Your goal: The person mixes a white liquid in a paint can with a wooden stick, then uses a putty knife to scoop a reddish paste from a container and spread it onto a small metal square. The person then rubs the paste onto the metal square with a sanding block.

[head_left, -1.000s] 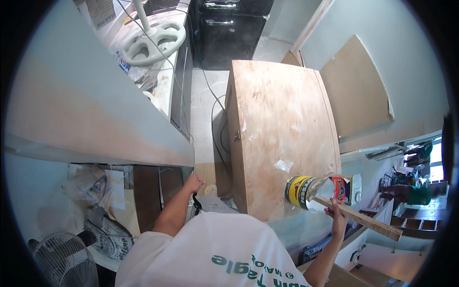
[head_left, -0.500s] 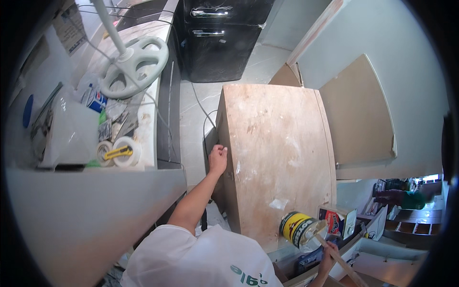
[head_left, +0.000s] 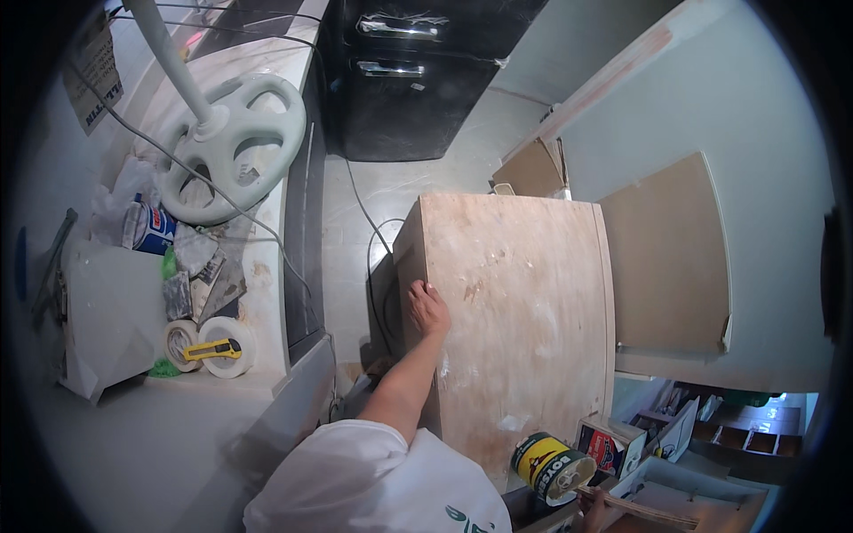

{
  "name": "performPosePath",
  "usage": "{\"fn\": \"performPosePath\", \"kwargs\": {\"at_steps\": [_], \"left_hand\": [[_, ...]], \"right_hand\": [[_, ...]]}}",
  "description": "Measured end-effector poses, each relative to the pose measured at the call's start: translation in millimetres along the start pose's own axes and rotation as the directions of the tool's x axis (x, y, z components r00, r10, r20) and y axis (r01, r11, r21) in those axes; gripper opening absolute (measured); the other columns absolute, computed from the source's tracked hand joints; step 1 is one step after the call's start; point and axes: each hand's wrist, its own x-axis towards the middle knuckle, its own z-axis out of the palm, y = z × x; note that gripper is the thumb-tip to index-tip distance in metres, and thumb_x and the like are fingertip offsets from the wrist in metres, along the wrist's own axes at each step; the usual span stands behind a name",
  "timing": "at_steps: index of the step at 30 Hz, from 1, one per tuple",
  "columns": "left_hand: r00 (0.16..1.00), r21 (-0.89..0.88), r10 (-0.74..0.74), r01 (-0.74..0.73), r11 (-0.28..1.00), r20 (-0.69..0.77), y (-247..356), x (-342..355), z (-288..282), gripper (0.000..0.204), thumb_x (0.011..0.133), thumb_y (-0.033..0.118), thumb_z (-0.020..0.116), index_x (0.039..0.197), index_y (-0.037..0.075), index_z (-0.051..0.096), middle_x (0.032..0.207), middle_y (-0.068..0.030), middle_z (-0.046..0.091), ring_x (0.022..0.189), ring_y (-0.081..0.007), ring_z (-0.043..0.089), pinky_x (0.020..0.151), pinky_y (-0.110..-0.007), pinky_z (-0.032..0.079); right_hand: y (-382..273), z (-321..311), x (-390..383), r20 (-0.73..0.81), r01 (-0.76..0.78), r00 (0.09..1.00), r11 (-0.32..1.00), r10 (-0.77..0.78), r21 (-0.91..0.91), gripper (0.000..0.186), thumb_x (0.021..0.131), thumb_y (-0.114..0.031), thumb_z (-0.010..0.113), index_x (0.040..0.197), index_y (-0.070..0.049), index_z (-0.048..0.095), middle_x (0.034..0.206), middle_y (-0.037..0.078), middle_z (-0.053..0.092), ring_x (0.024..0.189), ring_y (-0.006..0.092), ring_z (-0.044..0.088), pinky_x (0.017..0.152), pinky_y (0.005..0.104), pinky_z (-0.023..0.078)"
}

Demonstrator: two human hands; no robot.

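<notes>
A wooden box (head_left: pixel 524 293) with a pale, stained plywood top takes up the middle. My left hand (head_left: pixel 429 308) rests against its left edge, fingers slightly apart and bent over the corner, holding nothing visible. At the box's near right corner stands a yellow and dark paint can (head_left: pixel 544 462), tilted in the view. My right hand (head_left: pixel 593 513), low in the picture and partly in shadow, is closed around a flat wooden stick (head_left: pixel 644 510). One end of the stick reaches the can's top. Beside the can is a red and white rectangular tin (head_left: pixel 610 447).
On the left, a counter (head_left: pixel 275 293) carries an upturned white fan base (head_left: pixel 240 147), tape rolls (head_left: pixel 233 364), a yellow cutter (head_left: pixel 211 349) and scraps. A black refrigerator (head_left: pixel 409 107) stands at the far end. Cables (head_left: pixel 360 200) trail across the floor. Cardboard (head_left: pixel 671 258) leans on the right wall.
My left hand has moved from beside the box onto its left edge. My right hand and the stick sit lower in the view, which has shifted.
</notes>
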Motion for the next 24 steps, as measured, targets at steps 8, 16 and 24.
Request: {"fn": "performPosePath", "kwargs": {"at_steps": [8,16,24], "left_hand": [[1.0,0.006,0.006,-0.006,1.0,0.007,2.3,-3.5,-0.8,0.027,0.109,0.025,0.052,0.125,0.004,0.052,0.122,-0.0233,0.061,0.112,-0.0446,0.062,0.092,-0.054,0.05],[0.999,-0.026,-0.037,0.038,0.999,0.024,9.9,-5.5,-5.2,0.027,0.109,0.026,0.052,0.127,0.006,0.052,0.125,-0.0235,0.061,0.112,-0.0454,0.063,0.092,-0.054,0.05],[0.999,-0.003,0.029,-0.03,1.0,-0.028,-1.1,-0.7,7.7,0.026,0.109,0.025,0.05,0.125,0.005,0.051,0.122,-0.0244,0.062,0.111,-0.046,0.064,0.09,-0.055,0.05]], "right_hand": [[-12.1,-2.8,2.8,-0.057,0.032,0.998,0.999,-0.031,0.012,0.037,0.106,-0.024,0.067,0.125,0.008,0.067,0.112,0.021,0.073,0.093,0.0287,0.073,0.084,0.0376,0.064],[12.1,2.0,-10.9,0.023,0.178,0.984,0.983,-0.177,-0.048,0.032,0.106,-0.022,0.067,0.125,0.004,0.068,0.121,0.016,0.07,0.108,0.0292,0.07,0.096,0.0422,0.061],[-19.4,40.8,-78.6,-0.054,0.25,0.965,0.963,-0.256,-0.103,0.021,0.099,-0.022,0.069,0.101,-0.003,0.062,0.085,0.012,0.069,0.068,0.0231,0.072,0.062,0.0357,0.062]]}}
